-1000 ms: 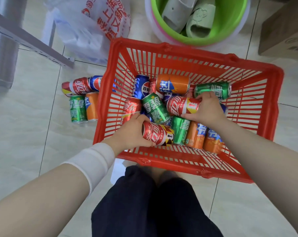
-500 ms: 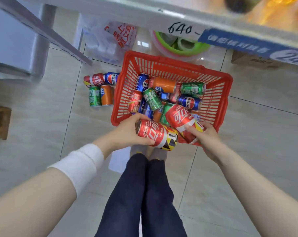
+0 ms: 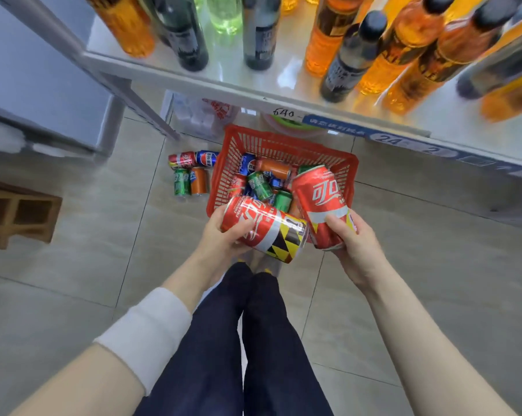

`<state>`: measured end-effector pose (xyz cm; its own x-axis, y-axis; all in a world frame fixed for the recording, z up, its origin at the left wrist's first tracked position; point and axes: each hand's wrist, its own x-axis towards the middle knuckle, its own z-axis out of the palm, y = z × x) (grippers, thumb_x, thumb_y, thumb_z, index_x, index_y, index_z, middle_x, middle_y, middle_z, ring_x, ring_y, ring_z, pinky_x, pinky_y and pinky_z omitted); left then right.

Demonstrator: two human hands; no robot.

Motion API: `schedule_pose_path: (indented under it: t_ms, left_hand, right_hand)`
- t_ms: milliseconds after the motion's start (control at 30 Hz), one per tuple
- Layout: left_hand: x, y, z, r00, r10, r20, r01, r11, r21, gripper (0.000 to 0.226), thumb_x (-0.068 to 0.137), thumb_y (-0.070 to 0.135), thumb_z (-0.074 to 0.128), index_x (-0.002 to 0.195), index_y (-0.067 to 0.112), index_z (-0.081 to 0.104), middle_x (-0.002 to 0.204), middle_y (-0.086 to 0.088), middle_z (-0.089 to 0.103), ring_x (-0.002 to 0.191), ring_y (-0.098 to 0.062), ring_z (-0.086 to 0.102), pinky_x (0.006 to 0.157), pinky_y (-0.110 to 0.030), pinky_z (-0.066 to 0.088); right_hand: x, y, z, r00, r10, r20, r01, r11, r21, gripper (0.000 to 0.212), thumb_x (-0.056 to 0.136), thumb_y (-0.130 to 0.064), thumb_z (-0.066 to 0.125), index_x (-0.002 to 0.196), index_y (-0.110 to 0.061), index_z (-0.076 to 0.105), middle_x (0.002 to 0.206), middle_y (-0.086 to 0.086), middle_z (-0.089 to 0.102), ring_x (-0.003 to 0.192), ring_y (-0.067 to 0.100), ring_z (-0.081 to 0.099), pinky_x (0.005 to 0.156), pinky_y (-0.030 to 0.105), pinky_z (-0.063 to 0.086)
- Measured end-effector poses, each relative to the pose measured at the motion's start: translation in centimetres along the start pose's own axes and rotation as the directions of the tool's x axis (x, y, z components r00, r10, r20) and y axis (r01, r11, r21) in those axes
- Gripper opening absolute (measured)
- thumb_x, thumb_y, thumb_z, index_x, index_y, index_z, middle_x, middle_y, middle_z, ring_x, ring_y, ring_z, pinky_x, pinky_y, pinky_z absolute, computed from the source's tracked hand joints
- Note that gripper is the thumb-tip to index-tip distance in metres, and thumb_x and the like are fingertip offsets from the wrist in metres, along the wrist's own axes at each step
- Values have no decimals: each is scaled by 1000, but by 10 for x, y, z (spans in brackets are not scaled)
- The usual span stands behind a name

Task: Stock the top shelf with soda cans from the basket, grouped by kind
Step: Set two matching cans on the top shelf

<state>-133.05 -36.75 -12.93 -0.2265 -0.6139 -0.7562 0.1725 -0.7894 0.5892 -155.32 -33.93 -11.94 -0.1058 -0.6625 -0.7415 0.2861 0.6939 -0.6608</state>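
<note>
Red basket (image 3: 283, 141) lies below the hands: left hand (image 3: 219, 237) grips the sideways cola can (image 3: 262, 228), right hand (image 3: 357, 246) grips the tilted cola can (image 3: 321, 199) just beside it.

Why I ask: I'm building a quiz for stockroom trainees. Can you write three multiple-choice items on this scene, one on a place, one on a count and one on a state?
1. Where do the four loose cans lie?
A) on the shelf among the bottles
B) on the floor, left of the red basket
C) in the person's lap

2. How many cans does the person hold?
A) none
B) one
C) two

3. How is the right hand?
A) fingers curled round a can
B) open and empty
C) flat on the basket rim

Answers:
1 B: they lie outside the basket's left wall.
2 C: the left hand grips a red can, and the right hand grips a second red can.
3 A: its fingers and thumb wrap the lower part of its can.
</note>
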Motion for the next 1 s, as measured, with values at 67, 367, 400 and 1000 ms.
schedule_pose_path:
  t_ms: [67,367,400,1000]
  left_hand:
    - [-21,14,10,999,34,-7,-35,998,-62,106,42,46,88,131,8,44,122,-19,59,107,-31,62,84,-43,54]
    - [-111,73,33,994,108,-9,-107,963,-249,77,62,45,65,125,4,53,123,-20,60,113,-34,58,96,-46,47]
    - [-118,77,31,994,111,1,-106,955,-279,76,61,46,64,124,5,54,121,-19,61,111,-33,59,95,-46,48]
    - [-193,207,-51,930,344,132,-302,916,-265,108,35,52,89,125,5,53,107,-10,66,90,-21,67,74,-36,57]
  right_hand:
    - [-23,-14,6,999,-40,6,40,999,20,110,34,-63,84,124,-9,51,115,13,65,100,25,64,74,36,53]
    - [-109,-62,51,986,-149,70,141,984,108,94,41,-58,85,117,-12,55,109,11,68,98,29,66,86,56,51]
    - [-117,-66,57,985,-151,78,142,983,115,94,40,-58,85,118,-12,56,110,12,67,98,30,65,84,55,52]
    - [-198,-132,195,920,-344,188,209,836,507,86,43,-47,89,114,-12,56,104,12,68,93,25,67,78,36,57]
